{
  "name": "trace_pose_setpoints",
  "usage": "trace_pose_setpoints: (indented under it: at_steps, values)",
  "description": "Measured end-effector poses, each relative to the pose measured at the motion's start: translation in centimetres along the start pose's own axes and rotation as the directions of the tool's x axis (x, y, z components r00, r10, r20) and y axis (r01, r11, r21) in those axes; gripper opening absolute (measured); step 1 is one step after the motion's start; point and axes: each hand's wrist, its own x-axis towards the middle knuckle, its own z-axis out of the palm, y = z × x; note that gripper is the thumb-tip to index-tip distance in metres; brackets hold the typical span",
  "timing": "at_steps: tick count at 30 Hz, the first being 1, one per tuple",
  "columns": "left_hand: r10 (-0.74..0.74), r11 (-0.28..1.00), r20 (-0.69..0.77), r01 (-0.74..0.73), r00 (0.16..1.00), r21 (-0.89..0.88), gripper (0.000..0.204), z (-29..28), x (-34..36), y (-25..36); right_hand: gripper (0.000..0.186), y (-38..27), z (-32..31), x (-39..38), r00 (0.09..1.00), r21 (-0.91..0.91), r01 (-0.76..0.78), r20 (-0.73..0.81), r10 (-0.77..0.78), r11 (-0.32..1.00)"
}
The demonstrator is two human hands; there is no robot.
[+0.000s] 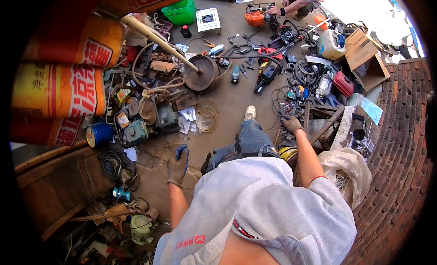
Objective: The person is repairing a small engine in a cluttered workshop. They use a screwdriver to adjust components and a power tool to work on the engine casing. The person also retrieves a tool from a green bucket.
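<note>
The left hand [177, 165], gloved, hangs at lower centre-left of the frame above bare concrete floor [232, 98]; its grip is loosely curled and clamped on nothing. The right hand [292, 125], also gloved, reaches to centre-right, its fingers down among the tangled cables and metal parts [291, 94] beside a wooden frame [324, 121]; whether its grip is closed on any item cannot be determined. Open room for movement is limited to 1 strip of floor running from the shoe [250, 112] toward the top centre, bounded at left by a heap of motors and wire coils [154, 117] and at right by chainsaw parts. A curved brick wall [400, 146] forms the right edge. At upper left, 3 stacked cylindrical containers [59, 89] carry orange, yellow and red labels. A green bin [181, 12] and a flat white box [208, 19] lie at top centre. An open cardboard box [366, 55] sits at upper right, a white sack [348, 171] at lower right. Another person's hands [275, 10] work on an orange machine [255, 17] at the top.
</note>
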Motion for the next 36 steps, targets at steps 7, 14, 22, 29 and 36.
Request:
trace_pose_setpoints:
  at_steps: [7,14,22,29,36]
  values:
    - [-0.016,0.867,0.089,-0.030,0.996,0.498,0.049,12.5,12.2,7.3,0.054,-2.5,1.1,9.9,0.992,0.564,-0.089,0.127,0.021,0.821]
    - [-0.203,0.516,0.356,-0.209,0.912,0.831,0.110,30.1,36.7,-1.6,0.065,3.5,12.8,21.2,0.931,0.481,-0.360,0.240,0.275,0.799]
    - [-0.211,0.363,0.079,0.003,0.974,0.932,0.128,47.8,63.8,-16.6,0.049,5.4,22.0,33.5,0.876,0.591,-0.452,0.151,0.459,0.668]
    - [-0.116,0.615,0.029,0.049,0.993,0.787,0.072,46.7,70.0,-20.0,0.065,-1.6,28.0,43.3,0.872,0.594,-0.489,0.333,0.358,0.639]
    - [-0.454,0.835,0.470,0.177,0.757,0.522,0.052,37.6,70.9,-17.2,0.106,-7.2,28.4,48.8,0.939,0.705,-0.309,0.120,0.322,0.638]
